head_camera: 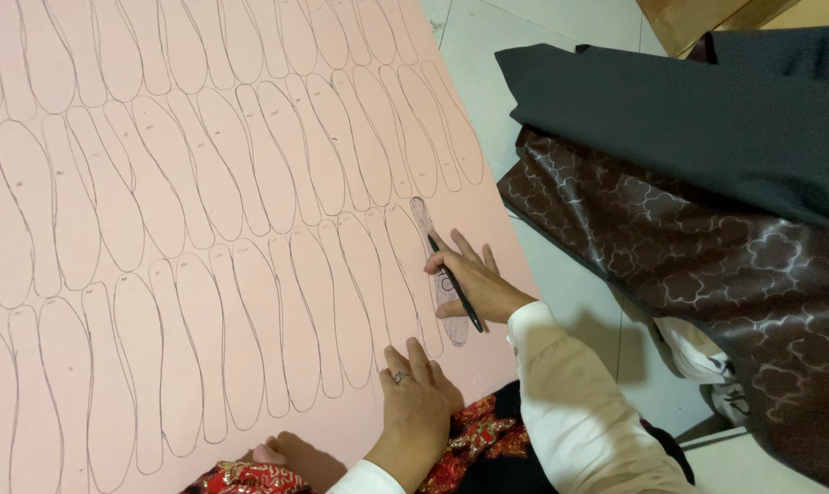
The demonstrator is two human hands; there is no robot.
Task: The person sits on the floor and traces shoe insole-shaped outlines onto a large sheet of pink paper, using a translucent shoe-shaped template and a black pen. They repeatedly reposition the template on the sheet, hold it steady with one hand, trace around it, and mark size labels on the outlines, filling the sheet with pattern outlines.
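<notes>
A large pink sheet [204, 183] lies on the floor, covered with several rows of traced sole-shaped outlines. My right hand [469, 279] grips a black pen [456, 284], its tip on the sheet next to a grey sole-shaped template [424, 220] that the same hand presses flat near the sheet's right edge. My left hand [417, 398], a ring on one finger, rests flat with its fingers spread on the sheet's lower part, just below the bottom row of outlines.
Folded dark grey fabric [671, 119] and brown patterned fabric [707, 265] lie on the pale tiled floor [488, 55] to the right of the sheet. Red patterned cloth [474, 430] shows at the bottom, by my white sleeve [570, 412]. A toe [268, 452] rests on the sheet's lower edge.
</notes>
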